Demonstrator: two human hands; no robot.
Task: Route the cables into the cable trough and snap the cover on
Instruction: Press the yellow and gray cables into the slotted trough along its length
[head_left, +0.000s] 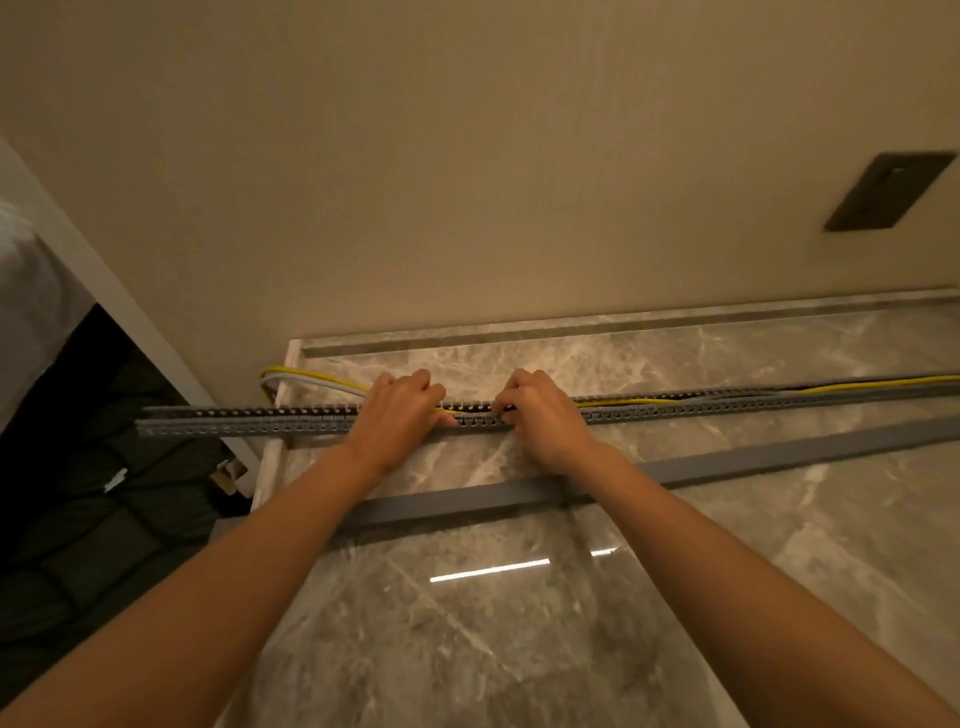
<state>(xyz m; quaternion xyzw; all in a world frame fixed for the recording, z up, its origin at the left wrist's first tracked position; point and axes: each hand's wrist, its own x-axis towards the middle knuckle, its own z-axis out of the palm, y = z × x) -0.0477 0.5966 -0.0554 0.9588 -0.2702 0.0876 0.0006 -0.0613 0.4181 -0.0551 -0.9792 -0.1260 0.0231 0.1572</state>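
A long grey slotted cable trough (249, 418) lies across the marble top, its left end overhanging the edge. Yellow and white cables (311, 378) come from the left and drop into the trough under my hands; a yellow cable (857, 385) runs on inside it to the right. My left hand (400, 413) lies over the trough with its fingers curled down onto the cables. My right hand (540, 413) sits close beside it, fingers curled over the trough's walls. The grey cover strip (753, 457) lies loose on the marble in front, passing under both forearms.
The marble countertop (519, 623) ends at a beige wall behind, which carries a dark plate (891, 189) at the upper right. Left of the counter's edge is a drop to dark quilted fabric (93, 519) and a white surface (31, 291).
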